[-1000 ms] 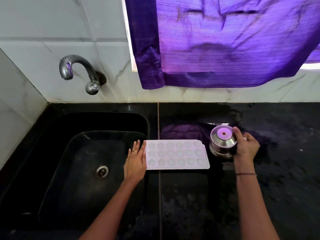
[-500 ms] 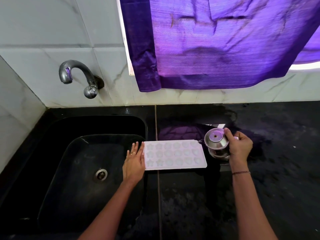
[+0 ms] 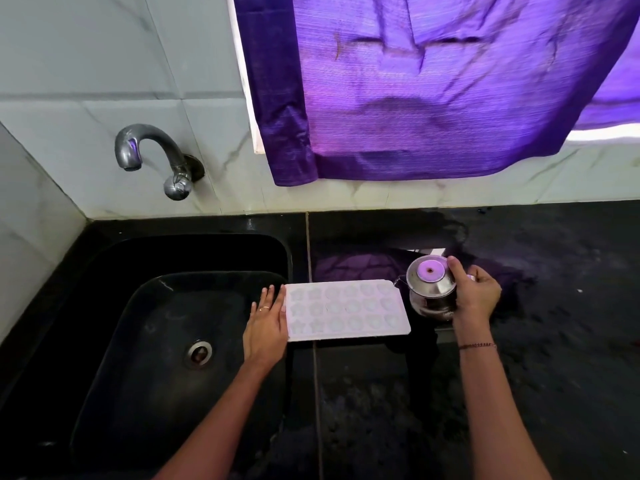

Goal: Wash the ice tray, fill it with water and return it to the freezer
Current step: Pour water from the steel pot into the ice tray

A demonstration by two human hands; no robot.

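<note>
Beside sink: ice tray | left hand flat, touching it | right hand grips kettle

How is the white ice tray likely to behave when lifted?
The ice tray looks thin, so probably light, possibly flexing if held by one end. Its moulds are shallow, so water would likely spill at any tilt. The left hand lies flat against its edge; it may slide on the glossy counter.
</note>
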